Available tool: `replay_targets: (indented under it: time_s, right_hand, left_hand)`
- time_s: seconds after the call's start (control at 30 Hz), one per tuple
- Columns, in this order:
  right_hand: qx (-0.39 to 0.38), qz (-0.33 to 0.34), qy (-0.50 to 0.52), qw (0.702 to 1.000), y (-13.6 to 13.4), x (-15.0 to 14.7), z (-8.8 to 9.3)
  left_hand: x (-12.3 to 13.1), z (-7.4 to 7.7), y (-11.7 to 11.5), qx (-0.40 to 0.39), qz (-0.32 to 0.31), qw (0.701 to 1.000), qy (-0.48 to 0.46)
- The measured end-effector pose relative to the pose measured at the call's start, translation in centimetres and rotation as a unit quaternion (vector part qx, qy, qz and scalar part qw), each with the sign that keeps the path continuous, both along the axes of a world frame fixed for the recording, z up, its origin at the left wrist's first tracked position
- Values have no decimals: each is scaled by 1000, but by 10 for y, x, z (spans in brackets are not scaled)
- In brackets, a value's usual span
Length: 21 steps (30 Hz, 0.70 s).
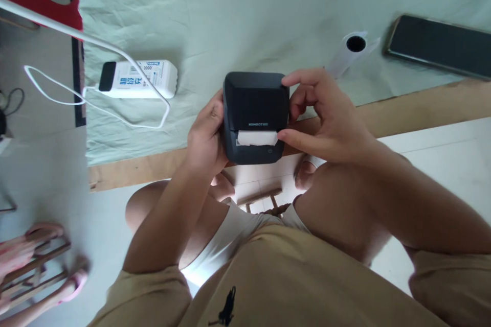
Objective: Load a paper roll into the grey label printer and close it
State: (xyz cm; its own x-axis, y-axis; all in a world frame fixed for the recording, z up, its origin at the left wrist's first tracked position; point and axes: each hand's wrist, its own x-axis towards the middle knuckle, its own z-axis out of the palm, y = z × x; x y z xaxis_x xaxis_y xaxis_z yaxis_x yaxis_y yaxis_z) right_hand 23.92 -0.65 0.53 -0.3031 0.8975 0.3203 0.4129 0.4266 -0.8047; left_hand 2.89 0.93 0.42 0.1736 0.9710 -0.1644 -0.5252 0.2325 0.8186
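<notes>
A black label printer point(256, 104) is held above the table's front edge, with a strip of white paper point(257, 138) showing at its slot. My left hand point(209, 133) is wrapped round the printer's left side, its fingers partly hidden behind it. On the right, my right hand point(326, 117) has its fingers apart; the index fingertip touches the printer's upper right corner and the thumb tip meets the right end of the paper strip. The other fingers are curled beside the printer's right side.
A white power bank point(161, 74) with a white cable point(126, 56) lies at the left on the green cloth point(230, 10). Towards the right are a label roll point(347, 53) and a dark phone point(441, 46). Another person's feet point(69, 286) show at the lower left.
</notes>
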Motion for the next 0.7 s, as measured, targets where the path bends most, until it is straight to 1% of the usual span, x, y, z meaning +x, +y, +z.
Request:
replay_targets:
  time_s: [0.17,0.33,0.4,0.57,0.63,0.7]
  right_hand:
    - [-6,-18,9,1000,0,-1,1]
    - [-36,-8,38,999,-6,-5,8]
    - [-34,-11,47,998,-9,-7,9]
    - [53,-76,89,992,-11,-15,9]
    - [83,-100,107,986,-9,-18,11]
    - [107,-124,127,978,-6,-21,14]
  left_hand:
    - [0,-3,1,4,13,1000,11]
    - [-1,-8,1,21,19,999,19]
    - [-1,-9,1,21,19,999,26]
    - [0,-11,1,24,23,999,41]
    - [2,-10,1,31,17,999,41]
    - [4,-8,-1,32,25,998,42]
